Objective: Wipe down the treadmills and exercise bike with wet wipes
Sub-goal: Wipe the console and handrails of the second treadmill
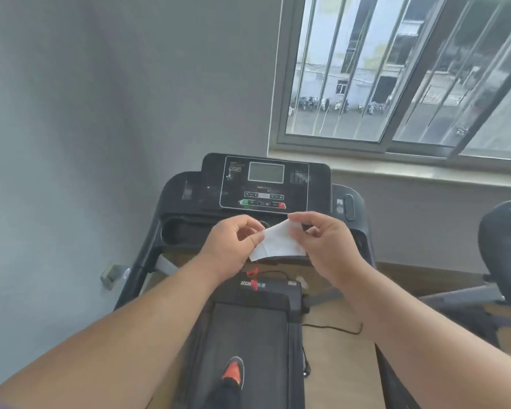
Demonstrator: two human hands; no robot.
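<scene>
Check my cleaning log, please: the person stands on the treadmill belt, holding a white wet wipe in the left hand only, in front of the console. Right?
Not quite. The head view shows both hands on the wet wipe: the left hand pinches its left edge and the right hand pinches its upper right corner. The rest holds: the person stands on the treadmill belt, before the console.

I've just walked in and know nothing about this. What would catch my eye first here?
Probably the two hands in the middle: the left hand and right hand each pinch an edge of a white wet wipe, spreading it out. Right behind it stands the black treadmill console with its grey screen, and at upper right a large barred window looks onto a street.
</scene>
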